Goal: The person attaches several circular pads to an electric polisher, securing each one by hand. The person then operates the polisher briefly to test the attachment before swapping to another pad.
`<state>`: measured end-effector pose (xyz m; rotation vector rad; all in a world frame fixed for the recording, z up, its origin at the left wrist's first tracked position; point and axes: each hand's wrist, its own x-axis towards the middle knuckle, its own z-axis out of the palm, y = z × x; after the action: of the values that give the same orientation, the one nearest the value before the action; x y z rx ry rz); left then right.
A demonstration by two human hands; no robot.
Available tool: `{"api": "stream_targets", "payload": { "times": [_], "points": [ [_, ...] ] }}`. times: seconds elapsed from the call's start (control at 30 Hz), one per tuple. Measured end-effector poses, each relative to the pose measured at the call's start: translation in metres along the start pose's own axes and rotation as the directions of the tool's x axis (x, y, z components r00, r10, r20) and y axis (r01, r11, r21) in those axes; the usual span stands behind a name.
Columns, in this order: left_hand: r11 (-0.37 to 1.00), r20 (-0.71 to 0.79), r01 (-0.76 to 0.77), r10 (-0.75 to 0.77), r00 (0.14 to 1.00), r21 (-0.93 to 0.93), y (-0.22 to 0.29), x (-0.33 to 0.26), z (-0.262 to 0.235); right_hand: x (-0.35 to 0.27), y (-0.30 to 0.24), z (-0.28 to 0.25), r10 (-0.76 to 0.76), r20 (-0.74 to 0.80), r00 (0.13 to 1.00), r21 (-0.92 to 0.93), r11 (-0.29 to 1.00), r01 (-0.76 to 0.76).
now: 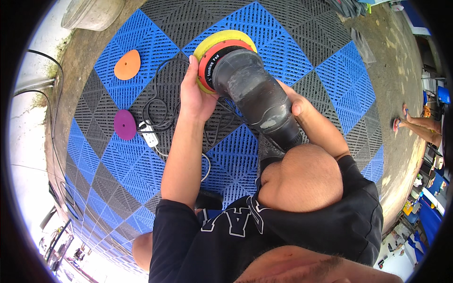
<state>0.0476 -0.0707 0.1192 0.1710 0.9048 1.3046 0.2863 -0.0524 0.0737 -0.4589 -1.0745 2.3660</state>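
A black polisher point(250, 87) with a worn, scuffed body is held up before me, its head toward the far left and its rear end near my bent knee. On its head sit a red and black backing plate point(204, 66) and a yellow foam pad point(226, 36). My left hand point(197, 98) grips the pad's left edge, thumb along the rim and the other fingers hidden beneath. With my right hand point(293, 100) I hold the polisher's body from the right; its thumb shows, while most fingers are out of sight behind the tool.
An orange pad point(128, 65) and a purple pad point(125, 125) lie on the blue and grey floor tiles point(137, 35) at left. Near them are a white power strip point(148, 135) and looped black cable point(153, 109). A bucket point(89, 14) stands far left; another person's legs point(420, 128) show at right.
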Motion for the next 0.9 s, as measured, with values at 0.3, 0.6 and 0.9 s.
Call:
{"api": "stream_targets", "payload": {
  "times": [0.3,0.6,0.9],
  "points": [
    [0.995,0.410,-0.009,0.051,0.911,-0.103,-0.007,0.009,-0.038,-0.002,-0.010,0.011,0.012,-0.015,1.000,0.063,0.998,-0.011],
    [0.991,0.220,0.044,-0.015,0.975,-0.125,-0.006,0.019,-0.046,-0.001,-0.001,0.002,0.017,0.024,1.000,0.048,0.999,-0.019],
    [0.970,0.316,0.147,-0.080,0.945,-0.195,-0.006,0.023,-0.024,0.002,0.007,0.002,0.024,0.057,0.998,-0.030,0.999,-0.022]
  ]
}}
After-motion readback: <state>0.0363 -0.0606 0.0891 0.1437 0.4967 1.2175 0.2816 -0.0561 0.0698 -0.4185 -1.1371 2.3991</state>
